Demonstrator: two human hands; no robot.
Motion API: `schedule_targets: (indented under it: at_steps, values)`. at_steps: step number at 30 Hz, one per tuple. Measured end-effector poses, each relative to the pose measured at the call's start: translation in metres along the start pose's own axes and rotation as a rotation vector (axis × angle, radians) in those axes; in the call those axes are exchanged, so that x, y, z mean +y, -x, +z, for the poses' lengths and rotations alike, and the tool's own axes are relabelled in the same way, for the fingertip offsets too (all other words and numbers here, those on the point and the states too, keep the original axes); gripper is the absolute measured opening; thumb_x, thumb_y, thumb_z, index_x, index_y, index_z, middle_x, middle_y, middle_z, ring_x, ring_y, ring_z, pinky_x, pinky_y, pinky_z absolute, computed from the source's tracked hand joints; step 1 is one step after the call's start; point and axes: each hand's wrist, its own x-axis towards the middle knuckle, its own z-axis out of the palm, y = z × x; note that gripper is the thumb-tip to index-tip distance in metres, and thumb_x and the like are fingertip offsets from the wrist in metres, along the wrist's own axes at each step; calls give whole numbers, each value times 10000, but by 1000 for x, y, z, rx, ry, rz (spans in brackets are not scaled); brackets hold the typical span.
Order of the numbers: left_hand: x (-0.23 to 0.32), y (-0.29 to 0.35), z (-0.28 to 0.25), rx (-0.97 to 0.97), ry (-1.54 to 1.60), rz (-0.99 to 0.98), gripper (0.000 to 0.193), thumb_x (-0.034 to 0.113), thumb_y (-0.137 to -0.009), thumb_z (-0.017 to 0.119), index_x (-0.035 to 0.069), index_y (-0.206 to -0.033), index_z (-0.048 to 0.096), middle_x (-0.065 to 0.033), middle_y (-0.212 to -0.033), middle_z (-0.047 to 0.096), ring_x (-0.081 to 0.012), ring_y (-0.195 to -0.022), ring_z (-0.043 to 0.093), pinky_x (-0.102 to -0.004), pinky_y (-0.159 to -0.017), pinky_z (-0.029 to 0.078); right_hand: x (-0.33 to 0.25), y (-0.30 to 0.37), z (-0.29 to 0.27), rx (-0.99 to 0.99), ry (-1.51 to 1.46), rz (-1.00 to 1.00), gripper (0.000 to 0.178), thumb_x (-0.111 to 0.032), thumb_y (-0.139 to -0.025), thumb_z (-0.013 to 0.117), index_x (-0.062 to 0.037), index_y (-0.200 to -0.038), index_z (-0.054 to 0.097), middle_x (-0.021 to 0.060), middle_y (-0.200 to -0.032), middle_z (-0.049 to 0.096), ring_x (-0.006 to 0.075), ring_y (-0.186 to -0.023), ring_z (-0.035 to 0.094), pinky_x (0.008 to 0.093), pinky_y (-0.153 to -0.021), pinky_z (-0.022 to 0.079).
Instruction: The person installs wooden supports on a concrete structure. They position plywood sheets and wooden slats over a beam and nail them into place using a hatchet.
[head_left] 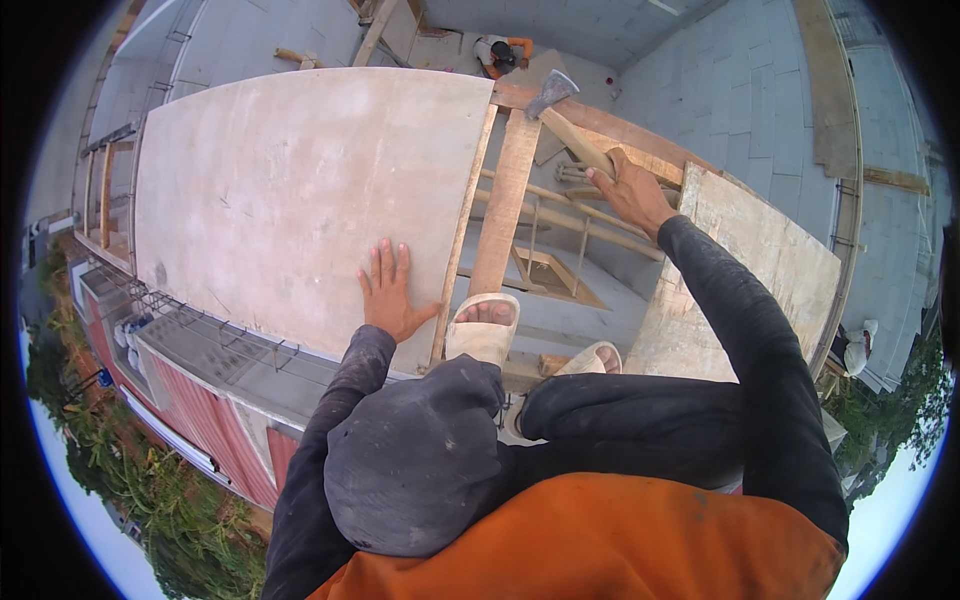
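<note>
My left hand (388, 297) lies flat with fingers spread on a large pale plywood sheet (290, 190), near its right edge. In my right hand (637, 193) is a hatchet (577, 137), gripped by its wooden handle. Its grey metal head points away from me, just over the far end of a wooden beam (503, 200). That beam runs lengthwise through the gap beside the sheet. My left sandalled foot (485, 325) rests at the beam's near end.
A second, worn plywood sheet (735, 270) lies right of the gap. Through the opening, poles (570, 205) and a wooden frame (555, 275) show below. Another person (500, 57) is far down at the top. Grey block walls (745, 100) surround the drop; a red corrugated roof (205, 400) lies lower left.
</note>
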Motion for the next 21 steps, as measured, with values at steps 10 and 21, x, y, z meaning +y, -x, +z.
schedule_targets:
  at_steps: [10,21]
  values:
    - [-55,25,-11,-258,-82,-133,783,283,-992,549,204,-1673,171,-157,-1745,85,-411,-1571,213,-652,-1226,215,22,-25,-1,-98,109,10,640,-452,-1054,474,102,-1374,461,366,-1044,696,490,-1032,700,523,-950,536]
    - [-61,-5,-14,-413,270,-306,685,544,-1067,258,175,-1643,301,-146,-1744,104,-353,-1576,233,-685,-1212,211,-33,-17,-43,-318,-84,279,660,-447,-1045,481,81,-1440,451,339,-1207,670,437,-1078,694,497,-962,530]
